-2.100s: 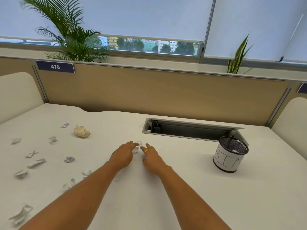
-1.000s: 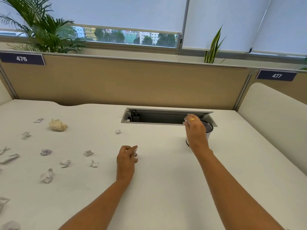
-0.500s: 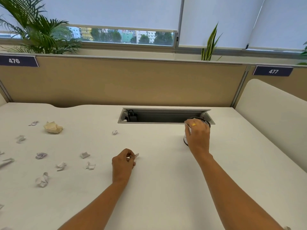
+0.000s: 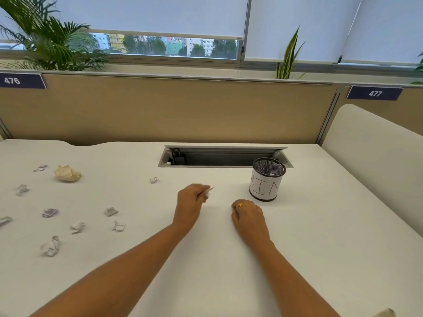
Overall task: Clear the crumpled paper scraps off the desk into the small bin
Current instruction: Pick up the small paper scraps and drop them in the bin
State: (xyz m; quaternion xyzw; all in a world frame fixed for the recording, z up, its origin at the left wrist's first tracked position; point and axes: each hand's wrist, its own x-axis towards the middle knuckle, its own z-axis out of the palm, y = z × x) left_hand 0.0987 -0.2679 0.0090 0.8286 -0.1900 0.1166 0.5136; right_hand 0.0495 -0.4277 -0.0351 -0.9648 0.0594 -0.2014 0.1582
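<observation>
- One paper scrap [image 4: 207, 192] is pinched in the left hand [image 4: 191, 203]; the small bin [image 4: 265, 187] stands at its 3 o'clock.
- Nearer that bin, the right hand [image 4: 248, 215] lies curled; whether it holds anything, I cannot tell.

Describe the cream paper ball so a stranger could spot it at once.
Find the 476 sign on the partition's left end. On the white desk below it lie scattered scraps, and the ball sits among the farthest ones. It is bigger than its neighbours and cream, where they are white or greyish.
</observation>
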